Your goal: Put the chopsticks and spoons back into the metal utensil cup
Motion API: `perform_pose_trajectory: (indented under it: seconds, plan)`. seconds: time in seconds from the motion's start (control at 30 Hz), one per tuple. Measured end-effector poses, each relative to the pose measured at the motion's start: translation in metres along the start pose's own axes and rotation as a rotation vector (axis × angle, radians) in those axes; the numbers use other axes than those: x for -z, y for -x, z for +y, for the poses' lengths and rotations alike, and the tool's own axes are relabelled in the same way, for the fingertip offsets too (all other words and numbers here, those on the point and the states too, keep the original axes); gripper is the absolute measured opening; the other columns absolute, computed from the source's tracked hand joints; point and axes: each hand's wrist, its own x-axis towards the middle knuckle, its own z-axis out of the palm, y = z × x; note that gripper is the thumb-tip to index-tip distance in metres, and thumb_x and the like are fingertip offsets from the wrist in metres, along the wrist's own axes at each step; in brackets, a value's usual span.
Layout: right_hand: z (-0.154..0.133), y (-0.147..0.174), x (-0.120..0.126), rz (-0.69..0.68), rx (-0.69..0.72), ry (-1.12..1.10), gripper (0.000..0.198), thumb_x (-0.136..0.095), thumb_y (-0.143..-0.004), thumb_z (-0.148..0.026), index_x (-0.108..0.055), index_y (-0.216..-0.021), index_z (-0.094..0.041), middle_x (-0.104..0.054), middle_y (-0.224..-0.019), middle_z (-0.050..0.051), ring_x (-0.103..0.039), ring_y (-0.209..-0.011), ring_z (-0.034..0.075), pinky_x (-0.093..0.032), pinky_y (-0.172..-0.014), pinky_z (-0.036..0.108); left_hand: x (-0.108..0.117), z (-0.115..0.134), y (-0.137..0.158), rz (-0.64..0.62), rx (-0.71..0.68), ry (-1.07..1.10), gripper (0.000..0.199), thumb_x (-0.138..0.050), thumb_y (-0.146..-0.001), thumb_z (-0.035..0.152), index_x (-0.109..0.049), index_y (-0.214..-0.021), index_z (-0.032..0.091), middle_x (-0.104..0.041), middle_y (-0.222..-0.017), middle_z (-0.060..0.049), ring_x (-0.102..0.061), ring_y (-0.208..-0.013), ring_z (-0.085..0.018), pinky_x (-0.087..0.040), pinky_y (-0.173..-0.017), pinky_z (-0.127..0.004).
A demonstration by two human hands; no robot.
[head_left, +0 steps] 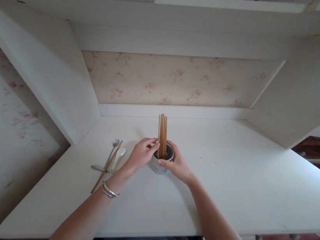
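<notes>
- Bench, around 9 o'clock of the cup: a metal utensil, a metal spoon, 1 loose chopstick and a white spoon lie crossed. The white spoon looks ceramic, so likely brittle and slick; its handle would be the safer hold.
- Left hand, at 9 o'clock: thumb and fingertips narrow at the bundle's edge; I cannot tell whether they pinch it.
- Chopsticks, upright in the cup and rising towards 12 o'clock: probably light, stiff and smooth, apt to roll apart. Mid-length, just above the rim, suits a pinch.
- Cup, on the bench between the hands: rigid, perhaps ceramic and chippable, probably top-heavy with tall sticks; best steadied around its wall.
- Right hand, at 3 o'clock: curled around the cup's rim, thumb towards 6 o'clock.
</notes>
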Motion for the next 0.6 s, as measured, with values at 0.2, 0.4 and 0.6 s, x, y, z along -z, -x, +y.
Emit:
perform_pose_trajectory:
  seconds: [0.2,0.4,0.6]
  plan:
    - [0.000,0.003,0.001,-0.050,-0.001,-0.051,0.086,-0.082,-0.069,-0.037,-0.034,-0.140,-0.026,-0.055,-0.135,0.010,-0.054,-0.122,0.026,-0.043,-0.104,0.044,-0.006,-0.010,0.024,-0.182,0.072,0.444,0.071,-0.069,-0.081,0.041,-0.040,-0.143,0.021,-0.044,-0.147,-0.011,-0.043,-0.133,-0.025,-0.043,-0.103,-0.034]
    - [-0.013,0.002,0.006,0.129,0.081,-0.032,0.081,-0.075,-0.074,-0.047,-0.034,-0.142,-0.033,-0.041,-0.147,0.007,-0.037,-0.138,0.027,-0.032,-0.112,0.050,-0.016,-0.014,0.025,-0.191,0.062,0.597,0.057,-0.067,-0.082,0.036,-0.048,-0.133,0.019,-0.056,-0.136,-0.012,-0.053,-0.124,-0.026,-0.044,-0.102,-0.039]
    - [-0.067,0.002,-0.039,0.610,0.333,0.356,0.022,-0.056,-0.089,-0.043,-0.062,-0.103,-0.026,-0.064,-0.101,0.007,-0.060,-0.099,0.025,-0.046,-0.095,0.043,-0.023,-0.020,0.027,-0.179,0.047,0.619,0.063,-0.070,-0.079,0.045,-0.048,-0.133,0.021,-0.062,-0.126,-0.012,-0.058,-0.116,-0.026,-0.047,-0.095,-0.037]
